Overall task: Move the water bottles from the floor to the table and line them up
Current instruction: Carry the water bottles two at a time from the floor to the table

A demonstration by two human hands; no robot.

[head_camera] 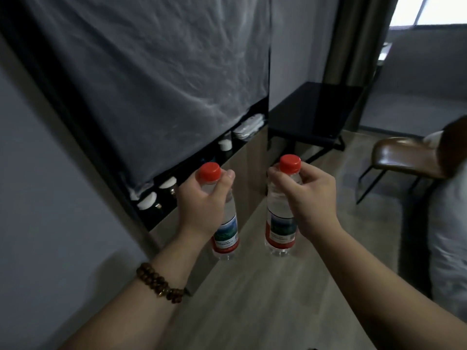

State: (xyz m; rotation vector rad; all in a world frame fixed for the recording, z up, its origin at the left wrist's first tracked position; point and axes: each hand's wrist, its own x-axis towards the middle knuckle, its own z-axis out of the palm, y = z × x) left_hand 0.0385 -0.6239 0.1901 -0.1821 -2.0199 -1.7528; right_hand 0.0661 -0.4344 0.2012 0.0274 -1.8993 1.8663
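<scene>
Two forearms (366, 299) enter from the lower edge; the left one wears a beaded bracelet (161, 284). Left hand (202, 205): fingers and thumb curled round the shoulder of the left bottle (226, 231), just under its red cap (209, 171). Right hand (308, 198): the same clasp on the neck of the right bottle (280, 228). Both bottles hang upright, side by side and apart, clear of the wooden floor (252, 311) beneath them. Each appears full of clear water, so some weight is to be expected. The thin plastic walls would likely dent under a hard squeeze, and the smooth label band may slip. The stiffer shoulder below the cap, where the hands sit, seems the sound place to hold. Beyond, a low shelf (161, 218) carries white-lidded objects (147, 200) under a plastic sheet (151, 84). Farther right stands a dark table (310, 114), the probable destination, with a brown chair (404, 155) near it.
</scene>
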